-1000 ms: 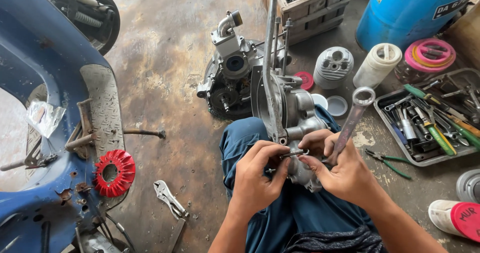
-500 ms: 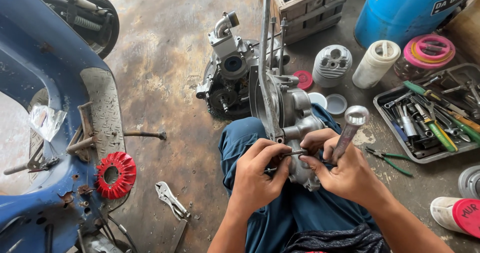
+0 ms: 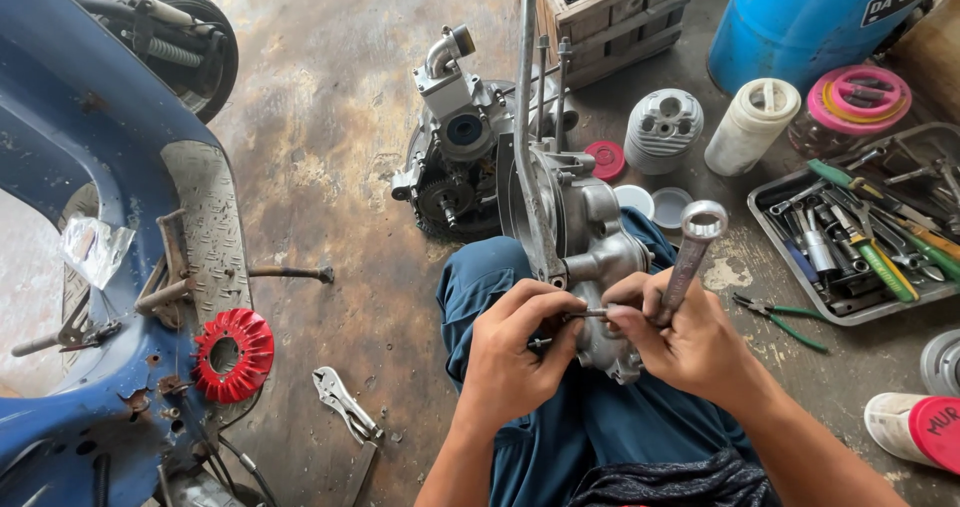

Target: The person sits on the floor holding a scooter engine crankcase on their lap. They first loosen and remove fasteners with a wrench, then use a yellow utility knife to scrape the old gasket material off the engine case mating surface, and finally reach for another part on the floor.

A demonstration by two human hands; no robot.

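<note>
A: What is seen largest at the left?

B: A blue scooter body (image 3: 70,147) with worn paint is seen there on the stained concrete floor (image 3: 330,137), with a red ribbed fan (image 3: 232,355) fitted low on it. A blue drum (image 3: 810,17) is stood at the upper right.

A: And between the knees?

B: A grey cast-metal engine casing (image 3: 585,237) is propped on the lap, on blue trousers (image 3: 600,437). It is stood upright, and long studs are pointed up and away from it. A second engine block (image 3: 455,157) is set just behind it on the floor.

A: How are the 2 hands placed?

B: The left hand (image 3: 515,362) is closed, and a thin dark metal rod (image 3: 585,315) is pinched by its fingertips. The rod is laid nearly level, left to right, between both hands and against the casing's lower edge. The right hand (image 3: 685,342) is clenched around a steel ring spanner (image 3: 690,257), while its fingertips are met with the rod's right end. The spanner's long axis is tilted up and slightly right, ring end uppermost.

A: Smaller items?

B: A metal tray (image 3: 790,267) of tools is seen at the right, green-handled pliers (image 3: 785,317) just beside it, and locking pliers (image 3: 345,402) near the fan.
</note>
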